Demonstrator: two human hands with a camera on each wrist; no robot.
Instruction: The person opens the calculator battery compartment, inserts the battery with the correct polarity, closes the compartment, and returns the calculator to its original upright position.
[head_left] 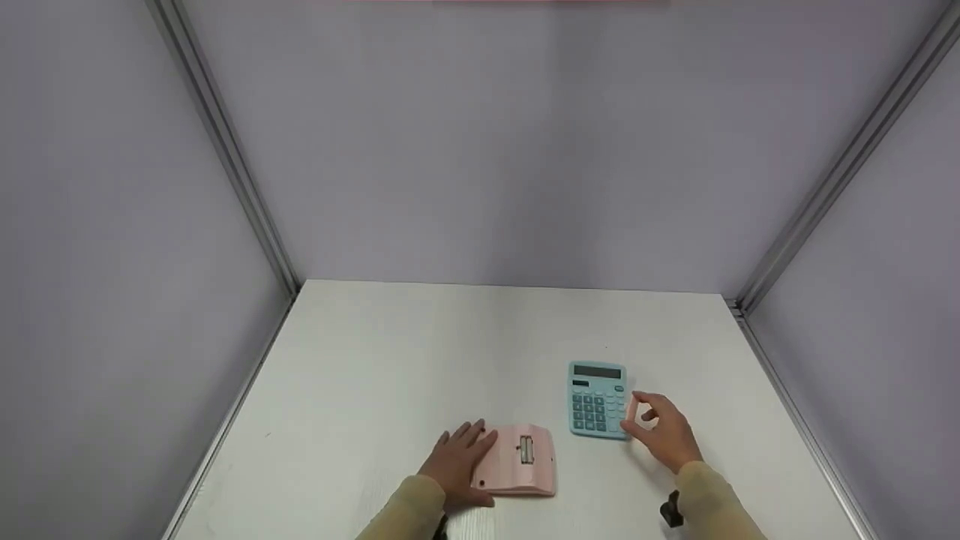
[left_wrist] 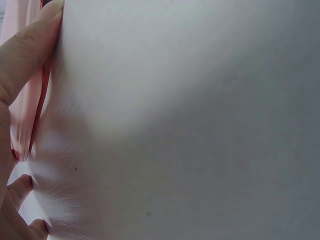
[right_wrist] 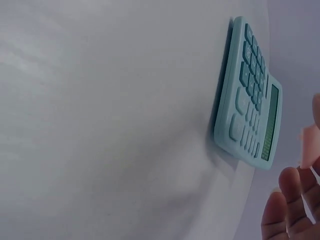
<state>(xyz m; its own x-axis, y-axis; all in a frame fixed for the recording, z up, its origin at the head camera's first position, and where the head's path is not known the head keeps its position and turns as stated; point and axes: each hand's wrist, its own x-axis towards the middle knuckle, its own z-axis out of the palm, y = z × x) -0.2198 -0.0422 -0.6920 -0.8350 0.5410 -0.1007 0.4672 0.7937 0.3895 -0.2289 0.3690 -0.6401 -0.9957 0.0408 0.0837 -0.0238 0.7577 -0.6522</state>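
A pink calculator lies face down on the table, its battery compartment uncovered with a battery showing inside. My left hand rests over its left side, fingers spread, with the thumb along the near edge in the left wrist view. Between the thumb and index finger of my right hand is a small pink battery cover, pinched upright. That hand is just beside a blue calculator, which lies face up; the cover also shows at the right edge of the right wrist view.
Both calculators are on a white table. Behind it rises a grey panel, with side panels at left and right joined by metal corner posts.
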